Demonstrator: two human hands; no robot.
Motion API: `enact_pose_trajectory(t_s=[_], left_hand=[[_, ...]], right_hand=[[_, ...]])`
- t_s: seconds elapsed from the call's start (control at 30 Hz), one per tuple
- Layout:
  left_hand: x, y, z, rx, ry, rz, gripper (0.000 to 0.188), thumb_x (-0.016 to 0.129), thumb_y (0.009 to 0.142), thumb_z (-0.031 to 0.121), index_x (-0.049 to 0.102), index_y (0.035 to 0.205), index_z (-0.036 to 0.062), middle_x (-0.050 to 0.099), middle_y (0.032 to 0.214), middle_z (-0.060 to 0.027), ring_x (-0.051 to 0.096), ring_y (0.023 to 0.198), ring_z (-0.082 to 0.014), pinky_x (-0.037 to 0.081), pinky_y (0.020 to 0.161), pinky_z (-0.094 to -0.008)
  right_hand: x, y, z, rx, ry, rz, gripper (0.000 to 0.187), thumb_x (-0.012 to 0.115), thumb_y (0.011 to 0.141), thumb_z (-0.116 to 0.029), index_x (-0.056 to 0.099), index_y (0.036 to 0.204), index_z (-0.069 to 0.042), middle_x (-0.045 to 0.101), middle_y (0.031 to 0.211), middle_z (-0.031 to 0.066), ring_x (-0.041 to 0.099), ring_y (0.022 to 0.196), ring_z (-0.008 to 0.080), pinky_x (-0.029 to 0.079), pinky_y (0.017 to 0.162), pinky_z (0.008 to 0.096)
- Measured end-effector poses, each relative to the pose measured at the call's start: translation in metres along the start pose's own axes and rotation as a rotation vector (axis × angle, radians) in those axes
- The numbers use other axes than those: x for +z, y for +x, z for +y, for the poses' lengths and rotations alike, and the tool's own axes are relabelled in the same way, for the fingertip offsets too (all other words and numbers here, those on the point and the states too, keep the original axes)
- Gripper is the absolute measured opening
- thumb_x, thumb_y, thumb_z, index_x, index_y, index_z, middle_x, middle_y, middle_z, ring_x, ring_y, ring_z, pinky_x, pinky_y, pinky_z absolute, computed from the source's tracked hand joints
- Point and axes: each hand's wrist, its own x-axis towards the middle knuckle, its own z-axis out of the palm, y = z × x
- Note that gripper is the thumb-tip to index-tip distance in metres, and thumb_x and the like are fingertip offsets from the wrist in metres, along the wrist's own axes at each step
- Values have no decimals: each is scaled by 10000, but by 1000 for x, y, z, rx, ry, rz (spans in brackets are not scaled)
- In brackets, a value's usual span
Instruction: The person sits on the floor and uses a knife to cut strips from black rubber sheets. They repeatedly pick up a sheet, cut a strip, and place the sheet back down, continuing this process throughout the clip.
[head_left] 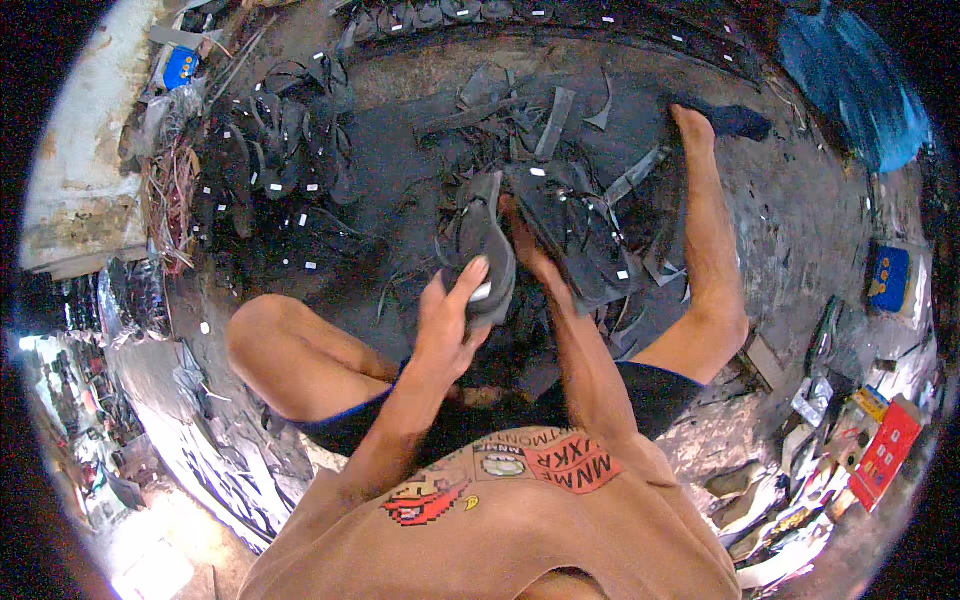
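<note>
On the dark floor [400,160] between the person's knees, the left hand [447,322] has its grip closed around one black sandal [487,255]. The right hand [527,245] presses on a second sandal [578,235] just beside it; whether that grip is closed cannot be told.

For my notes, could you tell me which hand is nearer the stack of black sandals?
Right. The right hand touches the stack of black sandals; the left hand holds a single black sandal beside it.

The sandal [487,262] you hold looks like matt black rubber, as do the cut strips [553,122]; the floor [800,215] is rough and grimy.
</note>
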Motion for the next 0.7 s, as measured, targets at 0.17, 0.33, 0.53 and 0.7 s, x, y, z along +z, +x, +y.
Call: enact_pose_trajectory(t_s=[0.17, 0.33, 0.53, 0.7], left_hand=[[-35, -104, 50, 177, 296, -8, 743, 793, 899, 228, 420, 1505, 15, 598, 1299, -173, 593, 1224, -330, 489, 1062, -444], [-26, -122, 1, 644, 918, 66, 908, 868, 844, 385, 418, 1422, -151, 647, 1267, -228, 637, 1186, -321, 483, 1053, -415], [27, -128, 39, 632, 365, -253, 685, 760, 946, 397, 500, 1402, -43, 668, 1211, -129, 648, 1118, -229, 505, 999, -353], [29, -142, 84, 337, 231, -253, 394, 666, 1028, 356, 665, 1241, 24, 733, 1075, -18, 695, 906, -117, 564, 807, -282]], right_hand=[[-109, -57, -71, 378, 1318, -5, 491, 508, 1066, -520, 630, 1173, -56, 642, 855, 55, 590, 694, 176, 486, 624, 351], [-237, -143, -120, 105, 1710, 531, 478, 619, 1029, -493, 667, 1098, -22, 611, 758, 22, 556, 620, 98, 469, 551, 267], [-251, -225, -125, -101, 1119, 760, 268, 768, 959, -246, 676, 1046, -9, 563, 737, -46, 473, 700, 63, 419, 651, 259], [-240, -294, -134, -2, 1154, 776, 283, 577, 1063, -267, 664, 1167, -19, 475, 620, -33, 452, 573, 103, 349, 534, 274]])
